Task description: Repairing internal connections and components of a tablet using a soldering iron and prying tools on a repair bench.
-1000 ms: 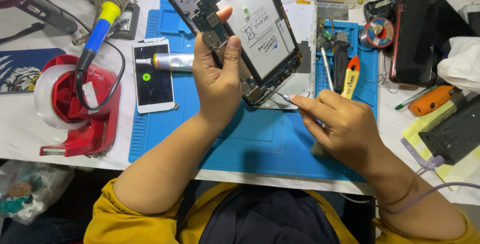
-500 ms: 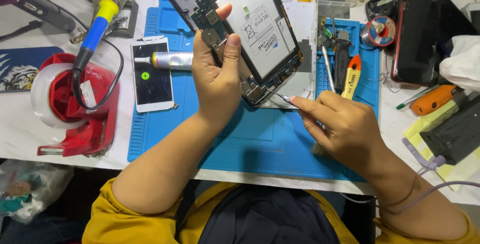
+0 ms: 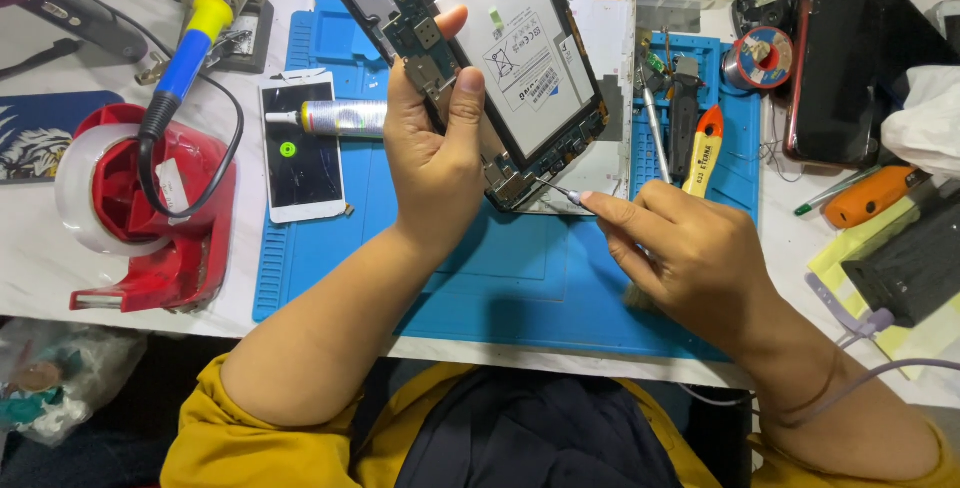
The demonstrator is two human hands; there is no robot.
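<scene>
The left hand (image 3: 435,163) was clamped around an opened phone (image 3: 490,58), held tilted above the blue mat (image 3: 520,278). The right hand (image 3: 690,258) pinched a thin tool (image 3: 553,188), its tip at the phone's lower edge. A slip there could have scratched the bare circuit parts or poked the battery. Room was tight: screwdrivers (image 3: 690,138) lay just beside, though the mat's near part gave space.
</scene>
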